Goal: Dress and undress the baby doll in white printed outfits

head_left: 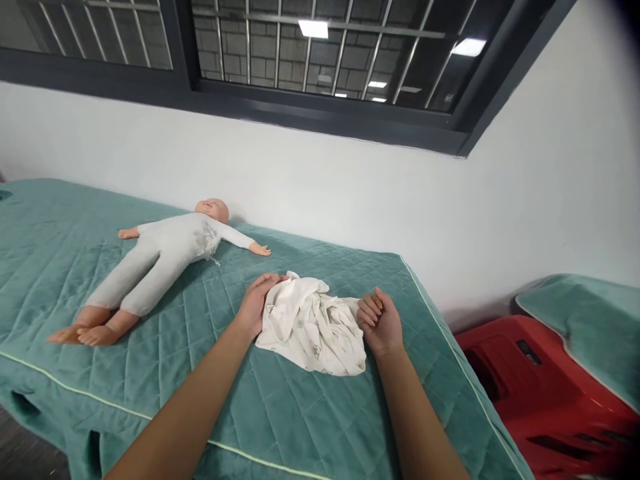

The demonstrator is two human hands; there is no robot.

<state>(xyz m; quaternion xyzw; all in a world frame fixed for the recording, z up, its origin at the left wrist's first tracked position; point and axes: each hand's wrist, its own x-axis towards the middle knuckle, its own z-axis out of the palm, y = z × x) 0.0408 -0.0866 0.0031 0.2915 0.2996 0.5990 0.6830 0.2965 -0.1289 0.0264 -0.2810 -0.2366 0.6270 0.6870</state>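
Note:
A crumpled white cloth (pixel 315 327) with small faint prints lies in a loose heap on the green quilted cover. Whether it is a garment cannot be made out from its folds. At its upper left edge my left hand (pixel 259 303) is closed on the fabric, fingertips partly hidden. My right hand (pixel 383 321) has its fingers curled in, gripping the cloth's right end. To the left lies a baby doll (pixel 173 243) on its back, arms spread, with a pale fabric body and bare feet. A frayed grey patch shows on its side. Neither hand touches the doll.
The green quilted cover (pixel 280 427) drapes over a table-like surface against a white wall (pixel 310 187). Above is a dark-framed window (pixel 320 110) with metal bars. At the right stands a red plastic chair (pixel 530 387) with a green cloth (pixel 595 333) over it.

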